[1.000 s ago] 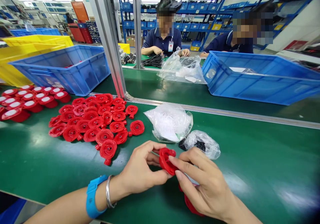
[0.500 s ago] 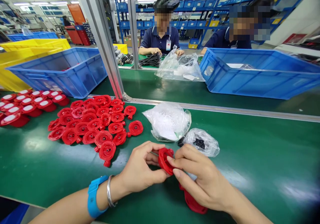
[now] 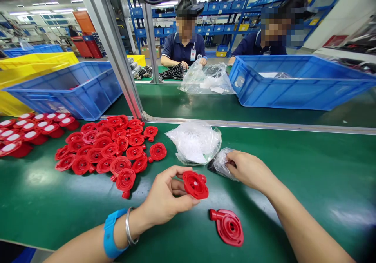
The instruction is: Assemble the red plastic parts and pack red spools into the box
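Observation:
My left hand [image 3: 167,194] grips a red round housing [image 3: 195,185] by its edge, its hollow face turned up with a small pale spot at the centre. My right hand [image 3: 248,169] reaches into a small clear plastic bag [image 3: 222,163] with dark contents; its fingertips are hidden in the bag's opening. On the green table below lies another red housing [image 3: 230,227] with a side spout. A larger clear bag [image 3: 198,143] of small pale parts sits behind my hands. To the left, several red housings [image 3: 102,142] are spread in a group.
Red parts with white discs [image 3: 35,135] stand at the far left. Behind them are a blue bin [image 3: 64,94] and yellow bins [image 3: 38,65]. A metal post [image 3: 113,51] rises near the rail. Another blue bin [image 3: 299,94] is at the back right. Two people sit across the table.
My right hand has left the held housing and moved up and right to the small bag. The housing on the table is now uncovered. The view has shifted slightly.

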A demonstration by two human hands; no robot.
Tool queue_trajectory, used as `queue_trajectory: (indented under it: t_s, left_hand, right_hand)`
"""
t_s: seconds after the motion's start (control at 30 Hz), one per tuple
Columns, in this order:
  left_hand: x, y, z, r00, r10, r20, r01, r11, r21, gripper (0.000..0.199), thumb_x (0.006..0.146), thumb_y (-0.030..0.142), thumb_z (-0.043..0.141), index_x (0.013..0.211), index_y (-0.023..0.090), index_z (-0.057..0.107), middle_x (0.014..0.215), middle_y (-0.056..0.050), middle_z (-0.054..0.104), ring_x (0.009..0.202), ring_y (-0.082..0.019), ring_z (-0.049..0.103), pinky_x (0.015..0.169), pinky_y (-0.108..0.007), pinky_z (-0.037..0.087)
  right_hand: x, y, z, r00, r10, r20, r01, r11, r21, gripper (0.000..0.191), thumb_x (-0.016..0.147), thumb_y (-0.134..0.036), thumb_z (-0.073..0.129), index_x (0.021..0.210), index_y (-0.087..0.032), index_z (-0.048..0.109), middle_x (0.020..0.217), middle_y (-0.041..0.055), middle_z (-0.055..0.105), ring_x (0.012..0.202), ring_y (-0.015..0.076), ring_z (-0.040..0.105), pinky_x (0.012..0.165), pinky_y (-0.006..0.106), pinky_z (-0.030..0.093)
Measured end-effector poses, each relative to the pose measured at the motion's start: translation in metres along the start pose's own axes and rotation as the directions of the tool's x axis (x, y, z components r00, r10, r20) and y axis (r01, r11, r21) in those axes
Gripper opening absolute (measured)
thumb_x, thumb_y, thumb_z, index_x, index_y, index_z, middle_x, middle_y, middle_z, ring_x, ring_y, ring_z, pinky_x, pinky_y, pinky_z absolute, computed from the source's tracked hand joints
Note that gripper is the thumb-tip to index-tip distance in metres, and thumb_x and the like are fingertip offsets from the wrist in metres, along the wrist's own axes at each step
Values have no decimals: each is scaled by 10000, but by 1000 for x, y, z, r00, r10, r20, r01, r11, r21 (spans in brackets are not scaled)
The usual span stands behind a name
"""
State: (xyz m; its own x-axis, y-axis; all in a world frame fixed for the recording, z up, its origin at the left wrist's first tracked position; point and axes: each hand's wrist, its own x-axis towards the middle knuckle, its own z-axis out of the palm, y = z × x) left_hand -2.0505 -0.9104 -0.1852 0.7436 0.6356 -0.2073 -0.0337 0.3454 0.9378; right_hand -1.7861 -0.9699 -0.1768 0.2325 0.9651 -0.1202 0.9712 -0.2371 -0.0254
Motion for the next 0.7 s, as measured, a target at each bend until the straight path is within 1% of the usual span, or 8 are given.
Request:
queue_trajectory:
  t_s: [0.13, 0.27, 0.37, 0.43, 0.5, 0.57, 0.63, 0.7]
  left_hand:
    - [0, 0, 1, 1000, -2, -13, 2, 999, 33, 564, 594, 164, 811, 1089, 165, 539, 862, -46, 750, 780, -184, 721, 684, -259, 564]
    - [0, 0, 2, 999, 29, -13, -27, 996, 85, 575, 596, 163, 804, 1104, 162, 534, 884, -52, 753, 785, -175, 719, 734, -270, 564]
    - [0, 0, 2, 997, 71, 3, -71, 987, 146, 557, 625, 178, 792, 1120, 174, 538, 1003, -78, 743, 850, -186, 717, 799, -298, 562]
    - [-1, -1, 1, 992, 123, 13, -124, 973, 193, 539, 653, 187, 782, 1140, 194, 553, 1108, -83, 708, 902, -192, 710, 827, -308, 561]
    - [-2, -2, 1, 982, 187, 18, -186, 953, 241, 521, 672, 183, 774, 1153, 215, 574, 1141, -70, 670, 940, -197, 703, 837, -308, 564]
    - [-4, -4, 1, 968, 249, 28, -247, 929, 277, 514, 686, 170, 765, 1164, 233, 587, 1117, -52, 639, 959, -200, 698, 843, -307, 569]
    - [-4, -6, 1, 952, 302, 46, -301, 905, 300, 520, 697, 149, 754, 1179, 250, 588, 1094, -36, 610, 966, -195, 694, 851, -307, 575]
    - [-4, -8, 0, 934, 351, 67, -353, 878, 322, 537, 711, 134, 745, 1203, 272, 579, 1078, -18, 589, 953, -176, 692, 850, -299, 581]
  right_hand:
    - [-2, -5, 0, 1000, -15, -24, 14, 1000, -19, 156, 815, -170, 484, 678, -198, 552, 740, 29, 629, 601, 146, 544, 548, 262, 314]
    - [-2, -5, 4, 999, -20, -42, 16, 995, -99, 181, 822, -142, 460, 703, -183, 590, 779, 50, 654, 662, 161, 592, 562, 269, 330]
    - [-2, -1, 5, 999, -1, -33, -4, 990, -139, 198, 844, -140, 438, 773, -173, 620, 843, 65, 676, 705, 171, 622, 587, 270, 367]
    - [-5, 3, 2, 998, 26, -52, -31, 995, -95, 188, 861, -167, 443, 793, -173, 618, 833, 63, 677, 686, 177, 626, 593, 280, 394]
    - [-12, 4, -5, 987, 30, -157, -25, 999, 36, 153, 861, -186, 468, 817, -176, 615, 802, 48, 676, 661, 171, 625, 599, 282, 426]
    - [-22, -4, -15, 950, -15, -311, 91, 969, 231, 117, 862, -199, 501, 855, -188, 617, 786, 22, 677, 646, 145, 621, 605, 261, 459]
    - [-35, -21, -24, 894, -91, -439, 282, 876, 392, 90, 871, -206, 532, 895, -204, 618, 762, -9, 669, 625, 109, 610, 591, 220, 475]
    - [-46, -43, -29, 846, -167, -506, 437, 760, 480, 66, 877, -189, 559, 908, -213, 613, 729, -32, 650, 601, 82, 592, 564, 185, 474]
